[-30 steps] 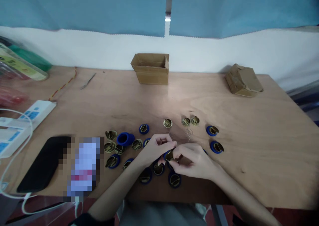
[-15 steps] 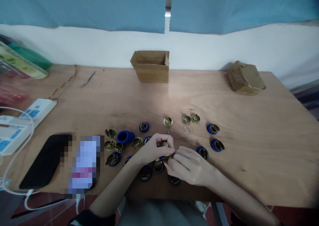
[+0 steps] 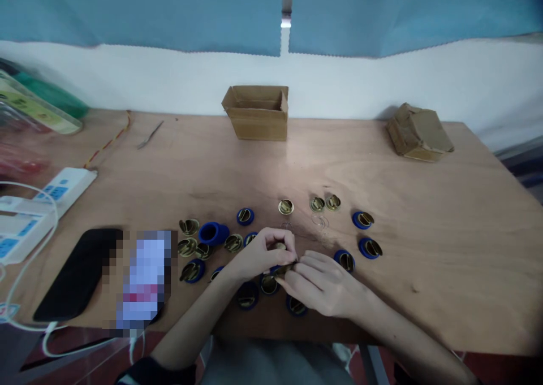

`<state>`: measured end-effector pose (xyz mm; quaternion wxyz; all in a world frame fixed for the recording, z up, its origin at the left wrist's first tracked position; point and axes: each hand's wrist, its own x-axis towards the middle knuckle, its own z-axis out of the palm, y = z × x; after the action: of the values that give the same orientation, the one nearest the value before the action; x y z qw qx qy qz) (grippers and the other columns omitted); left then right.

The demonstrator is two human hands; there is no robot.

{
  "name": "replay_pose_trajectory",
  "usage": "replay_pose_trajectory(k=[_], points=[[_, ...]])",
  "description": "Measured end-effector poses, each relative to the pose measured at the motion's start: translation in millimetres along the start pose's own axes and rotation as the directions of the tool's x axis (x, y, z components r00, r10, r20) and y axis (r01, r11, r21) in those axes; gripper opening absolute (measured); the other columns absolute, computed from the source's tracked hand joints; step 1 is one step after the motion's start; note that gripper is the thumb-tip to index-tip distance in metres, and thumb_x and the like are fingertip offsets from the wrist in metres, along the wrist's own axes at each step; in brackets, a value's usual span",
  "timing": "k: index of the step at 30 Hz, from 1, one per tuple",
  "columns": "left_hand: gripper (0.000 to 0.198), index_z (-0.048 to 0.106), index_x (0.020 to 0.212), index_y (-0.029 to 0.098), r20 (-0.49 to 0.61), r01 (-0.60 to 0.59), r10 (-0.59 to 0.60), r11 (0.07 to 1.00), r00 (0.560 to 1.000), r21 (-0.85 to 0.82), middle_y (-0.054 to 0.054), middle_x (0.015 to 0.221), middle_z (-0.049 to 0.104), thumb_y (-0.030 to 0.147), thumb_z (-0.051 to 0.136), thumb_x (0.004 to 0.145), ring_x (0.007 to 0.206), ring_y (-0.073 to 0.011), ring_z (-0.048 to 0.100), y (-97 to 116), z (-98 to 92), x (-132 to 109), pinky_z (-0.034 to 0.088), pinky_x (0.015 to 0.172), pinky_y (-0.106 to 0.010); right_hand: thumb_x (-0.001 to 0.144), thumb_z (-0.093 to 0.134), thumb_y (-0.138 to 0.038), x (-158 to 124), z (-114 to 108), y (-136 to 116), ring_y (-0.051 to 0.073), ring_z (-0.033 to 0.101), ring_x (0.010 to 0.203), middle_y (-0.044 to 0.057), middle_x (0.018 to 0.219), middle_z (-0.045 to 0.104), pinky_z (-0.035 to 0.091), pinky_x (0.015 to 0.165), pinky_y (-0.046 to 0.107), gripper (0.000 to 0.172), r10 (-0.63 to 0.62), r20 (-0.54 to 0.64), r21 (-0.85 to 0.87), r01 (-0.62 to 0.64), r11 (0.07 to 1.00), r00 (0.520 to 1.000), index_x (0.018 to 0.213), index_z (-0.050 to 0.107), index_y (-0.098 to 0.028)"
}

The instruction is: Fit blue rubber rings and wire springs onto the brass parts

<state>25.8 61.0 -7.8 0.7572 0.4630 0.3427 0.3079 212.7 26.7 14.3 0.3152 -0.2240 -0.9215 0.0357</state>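
My left hand (image 3: pixel 262 256) is closed, thumb and fingers pinching a small brass-coloured round part (image 3: pixel 281 270) above the near edge of the table. Against it, from the right, press the bent fingers of my right hand (image 3: pixel 324 283), also closed on the part. Much of the part is hidden by the fingers. Beneath and around both hands lie similar brass parts with raised flaps, several seated in blue rings, such as the blue-ringed part (image 3: pixel 247 296) below my left wrist. A blue cup-like piece (image 3: pixel 213 234) stands left of my left hand. Thin wire rings (image 3: pixel 320 223) lie beyond my right hand.
An open cardboard box (image 3: pixel 259 126) stands at the back, and another box (image 3: pixel 418 133) sits at the back right. To the left are a black phone (image 3: pixel 78 275), a blurred-out lit screen (image 3: pixel 144 280), a white power strip (image 3: pixel 70 190) with cables, and tweezers (image 3: pixel 150 135).
The fingers of my right hand have shifted slightly, and the brass part between my hands has turned a little. Everything on the table stays where it was.
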Motion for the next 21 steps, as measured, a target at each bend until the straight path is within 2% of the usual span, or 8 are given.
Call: replay_pose_trajectory(k=[3,5,8,12,16,21], points=[[0.027,0.061,0.068,0.015,-0.049,0.026,-0.029,0.997,0.998,-0.066,0.004,0.059,0.052,0.036,0.077,0.075,0.045,-0.0061,0.039,1,3.4,2,0.029,0.038,-0.017,0.099,0.060,-0.016,2,-3,4,0.016,0.052,0.059,0.000,0.065,0.061,0.045,0.055,0.032,0.014,0.098,-0.030,0.052,-0.097,0.994,0.995,0.086,0.063,-0.019],[0.027,0.059,0.071,0.016,-0.091,0.032,-0.043,0.992,0.995,-0.124,0.004,0.059,0.053,0.038,0.072,0.080,0.040,-0.0055,0.038,2,6.2,4,0.031,0.033,-0.016,0.098,0.062,-0.019,4,-6,9,0.017,0.059,0.067,0.002,0.075,0.065,0.051,0.061,0.031,0.001,0.212,-0.072,0.174,-0.197,0.965,0.975,0.098,0.062,-0.020],[0.028,0.055,0.074,0.018,-0.146,0.018,-0.046,0.981,0.988,-0.191,0.005,0.060,0.055,0.041,0.067,0.084,0.038,-0.0061,0.043,4,8.9,7,0.038,0.031,-0.016,0.093,0.068,-0.019,7,-7,14,0.017,0.062,0.077,0.002,0.086,0.064,0.054,0.068,0.030,0.016,0.412,-0.087,0.392,-0.349,0.851,0.907,0.105,0.057,-0.022],[0.030,0.055,0.078,0.018,-0.171,-0.011,-0.028,0.974,0.985,-0.227,0.003,0.068,0.061,0.043,0.071,0.083,0.046,-0.0082,0.056,6,8.8,6,0.047,0.037,-0.017,0.086,0.068,-0.017,6,-1,17,0.015,0.057,0.072,-0.002,0.084,0.053,0.051,0.064,0.030,0.021,0.606,-0.001,0.531,-0.513,0.675,0.795,0.100,0.053,-0.024],[0.033,0.060,0.082,0.016,-0.149,-0.010,-0.025,0.973,0.988,-0.229,0.002,0.071,0.062,0.045,0.076,0.080,0.052,-0.0107,0.061,5,9.3,5,0.053,0.041,-0.020,0.087,0.060,-0.014,2,4,20,0.013,0.058,0.071,-0.002,0.086,0.052,0.051,0.065,0.028,0.017,0.681,0.057,0.627,-0.557,0.545,0.730,0.094,0.049,-0.024],[0.032,0.063,0.086,0.016,-0.148,-0.033,0.005,0.981,0.989,-0.192,0.001,0.073,0.064,0.046,0.074,0.083,0.055,-0.0116,0.063,2,12.5,5,0.053,0.044,-0.021,0.082,0.061,-0.012,4,0,22,0.014,0.056,0.071,-0.002,0.082,0.052,0.049,0.063,0.028,0.019,0.699,0.057,0.582,-0.593,0.557,0.713,0.084,0.046,-0.023]])
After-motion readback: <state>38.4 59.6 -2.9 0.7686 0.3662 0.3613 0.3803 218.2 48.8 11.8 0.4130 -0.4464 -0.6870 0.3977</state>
